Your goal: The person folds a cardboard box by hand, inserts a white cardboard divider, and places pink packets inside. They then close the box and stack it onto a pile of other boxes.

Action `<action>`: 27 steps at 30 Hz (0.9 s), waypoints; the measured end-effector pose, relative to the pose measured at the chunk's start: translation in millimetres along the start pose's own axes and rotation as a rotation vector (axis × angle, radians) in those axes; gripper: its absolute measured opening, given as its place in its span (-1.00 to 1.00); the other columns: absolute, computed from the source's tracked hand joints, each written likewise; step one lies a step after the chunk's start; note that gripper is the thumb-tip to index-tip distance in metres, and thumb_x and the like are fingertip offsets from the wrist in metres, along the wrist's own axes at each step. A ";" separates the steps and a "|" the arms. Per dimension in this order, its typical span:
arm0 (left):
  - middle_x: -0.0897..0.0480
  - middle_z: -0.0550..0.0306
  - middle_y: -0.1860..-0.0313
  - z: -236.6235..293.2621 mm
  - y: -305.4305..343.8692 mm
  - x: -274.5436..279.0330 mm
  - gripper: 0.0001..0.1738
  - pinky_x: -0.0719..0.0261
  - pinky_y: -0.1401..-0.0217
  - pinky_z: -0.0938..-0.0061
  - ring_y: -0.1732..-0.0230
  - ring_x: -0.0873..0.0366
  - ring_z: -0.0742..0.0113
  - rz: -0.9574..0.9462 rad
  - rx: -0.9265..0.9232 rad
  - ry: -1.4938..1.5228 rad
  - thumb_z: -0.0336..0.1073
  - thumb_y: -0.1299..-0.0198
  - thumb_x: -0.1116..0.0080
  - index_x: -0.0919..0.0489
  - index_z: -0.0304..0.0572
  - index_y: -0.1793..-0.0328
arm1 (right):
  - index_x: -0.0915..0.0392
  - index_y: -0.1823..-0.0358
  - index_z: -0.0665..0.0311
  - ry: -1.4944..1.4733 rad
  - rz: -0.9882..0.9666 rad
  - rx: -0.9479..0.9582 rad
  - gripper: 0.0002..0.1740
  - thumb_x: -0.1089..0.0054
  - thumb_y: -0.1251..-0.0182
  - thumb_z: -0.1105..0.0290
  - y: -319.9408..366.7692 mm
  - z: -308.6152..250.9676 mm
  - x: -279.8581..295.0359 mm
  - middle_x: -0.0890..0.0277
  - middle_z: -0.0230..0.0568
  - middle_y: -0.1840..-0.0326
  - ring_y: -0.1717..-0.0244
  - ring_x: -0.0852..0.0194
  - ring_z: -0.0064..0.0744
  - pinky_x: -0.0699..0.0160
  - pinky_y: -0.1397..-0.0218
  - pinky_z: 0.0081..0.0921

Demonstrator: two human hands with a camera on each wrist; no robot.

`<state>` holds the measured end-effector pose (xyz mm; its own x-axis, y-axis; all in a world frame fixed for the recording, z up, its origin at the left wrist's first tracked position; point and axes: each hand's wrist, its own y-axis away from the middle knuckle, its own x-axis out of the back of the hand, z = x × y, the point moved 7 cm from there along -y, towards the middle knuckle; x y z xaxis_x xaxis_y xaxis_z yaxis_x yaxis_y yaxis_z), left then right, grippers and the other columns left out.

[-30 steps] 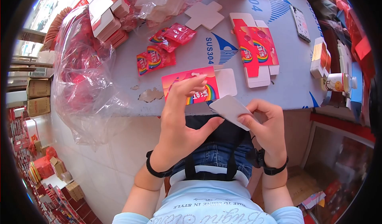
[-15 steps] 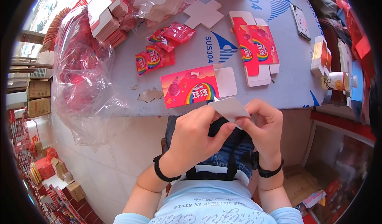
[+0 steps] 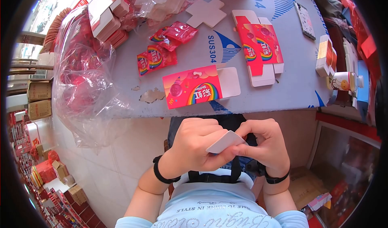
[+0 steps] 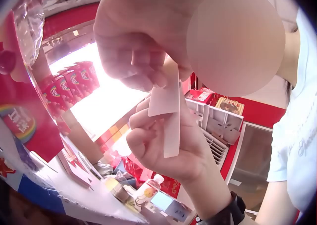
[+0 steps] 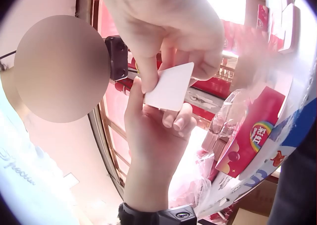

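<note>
A small white cardboard piece (image 3: 225, 142) is held up between both hands, just off the near edge of the table. It shows a fold in the left wrist view, where two white flaps (image 4: 166, 99) stand at an angle. My left hand (image 3: 198, 141) grips its left side, fingers curled and thumb against the card. On the other side my right hand (image 3: 264, 145) pinches the card between thumb and fingers. Beyond the hands lies a red Skittles box (image 3: 192, 86) with a white flap sticking out at its right end.
Two groups of red candy packets (image 3: 157, 59) lie behind the box. An unfolded red box (image 3: 260, 46) and a white cross-shaped card (image 3: 206, 12) are farther back. A clear plastic bag (image 3: 87, 74) hangs over the left edge. A phone (image 3: 305, 21) and a bottle (image 3: 345, 81) are at right.
The left hand, spread apart from the card at first, has closed in and gripped it. Both hands have drawn the card down toward the lap, and its tilt has changed.
</note>
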<state>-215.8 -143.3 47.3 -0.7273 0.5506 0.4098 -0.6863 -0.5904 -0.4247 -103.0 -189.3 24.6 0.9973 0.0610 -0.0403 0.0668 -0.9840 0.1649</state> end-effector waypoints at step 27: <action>-0.43 0.17 0.70 -7.8 2.4 4.8 -0.87 -0.25 0.68 0.48 0.73 -0.36 0.25 -0.033 0.057 0.150 -0.38 0.02 -0.22 -0.53 -0.21 0.54 | -0.61 0.47 0.28 0.122 -0.180 0.190 -0.81 -0.34 -0.01 0.29 -3.6 9.0 -13.9 -0.38 -0.28 0.69 0.65 -0.29 -0.46 -0.21 0.59 -0.55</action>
<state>-221.1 -137.5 42.0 -0.7000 0.6499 0.2960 -0.7116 -0.6004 -0.3648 -117.3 -188.1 15.7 0.9669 0.2458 0.0688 0.2478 -0.9686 -0.0217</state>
